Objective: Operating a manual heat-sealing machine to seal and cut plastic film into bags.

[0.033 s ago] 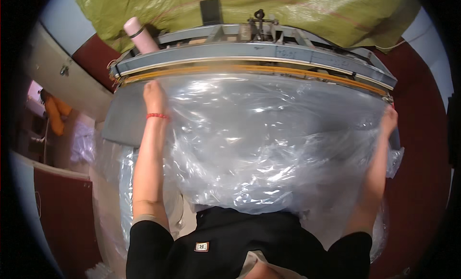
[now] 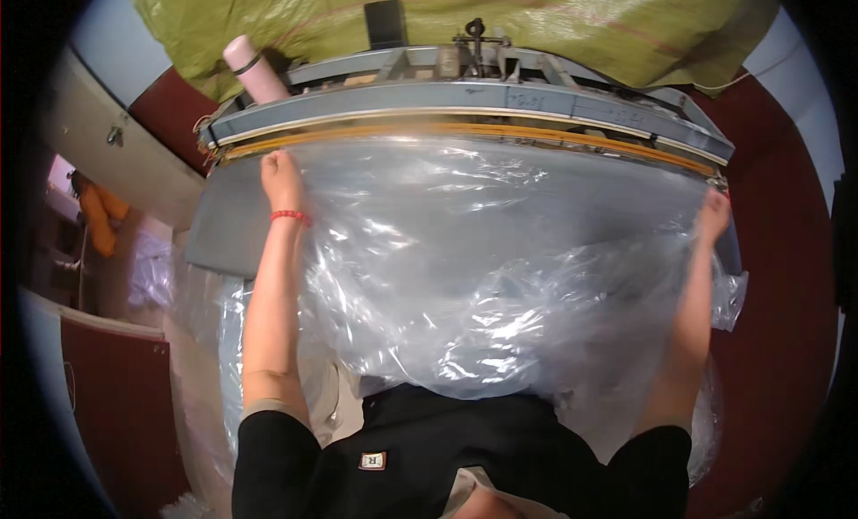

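Observation:
A wide sheet of clear plastic film [image 2: 420, 251] lies across a grey table top [image 2: 228, 206] and hangs down toward my body in shiny folds. My left hand [image 2: 281, 172], with a red bead bracelet on its wrist, pinches the film's far left corner. At the far right corner, my right hand [image 2: 712, 217] is closed on the film, its fingers partly blurred. The film's far edge runs between both hands, close along the orange strip [image 2: 429, 128] of a long metal-framed machine [image 2: 402, 99] that looks like a bag sealer.
A pink bottle [image 2: 254, 69] and a dark flat block [image 2: 385, 25] stand at the machine's back, before a yellow-green woven sheet [image 2: 572, 23]. More clear plastic [image 2: 231, 340] hangs at the left. A grey door [image 2: 125, 126] stands further left, with orange cloth [image 2: 100, 215] beyond it.
My right hand has shifted slightly left, the left hand barely. The film's folds have changed, and its middle looks a little smoother. The whole view has moved slightly.

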Demonstrator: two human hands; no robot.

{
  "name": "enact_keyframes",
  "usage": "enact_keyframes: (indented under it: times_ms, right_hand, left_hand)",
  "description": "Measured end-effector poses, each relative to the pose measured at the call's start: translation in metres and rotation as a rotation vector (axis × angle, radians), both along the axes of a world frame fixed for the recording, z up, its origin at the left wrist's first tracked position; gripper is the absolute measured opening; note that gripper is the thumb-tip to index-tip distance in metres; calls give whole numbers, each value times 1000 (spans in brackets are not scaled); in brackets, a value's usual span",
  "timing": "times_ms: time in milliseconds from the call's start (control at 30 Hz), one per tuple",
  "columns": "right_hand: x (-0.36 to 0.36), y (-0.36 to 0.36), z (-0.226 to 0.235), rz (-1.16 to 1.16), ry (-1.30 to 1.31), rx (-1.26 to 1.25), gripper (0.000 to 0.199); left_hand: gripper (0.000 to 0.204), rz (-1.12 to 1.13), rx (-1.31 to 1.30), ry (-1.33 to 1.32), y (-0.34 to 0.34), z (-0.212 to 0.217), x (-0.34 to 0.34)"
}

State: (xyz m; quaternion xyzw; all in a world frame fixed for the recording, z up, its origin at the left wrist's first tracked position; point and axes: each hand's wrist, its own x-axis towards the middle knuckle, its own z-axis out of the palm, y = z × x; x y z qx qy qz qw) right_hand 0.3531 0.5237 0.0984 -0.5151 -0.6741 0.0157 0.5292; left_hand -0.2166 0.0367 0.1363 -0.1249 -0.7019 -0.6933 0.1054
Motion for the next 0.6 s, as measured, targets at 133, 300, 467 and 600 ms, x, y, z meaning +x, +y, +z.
enact_keyframes:
  times_ms: [133, 300, 467, 600]
  right_hand:
    - [-68, 0, -13, 300, 276, -208, 24]
    - [-110, 12, -12, 341, 375, -150, 19]
    - [-110, 12, -9, 206, 416, -201, 18]
    - [-103, 10, -3, 215, 516, -258, 14]
  left_hand:
    - [10, 102, -273, 389, 2, -22, -41]
    - [11, -14, -20, 73, 12, -34, -73]
    - [19, -25, 16, 91, 19, -36, -78]
    - [13, 129, -113, 137, 12, -37, -82]
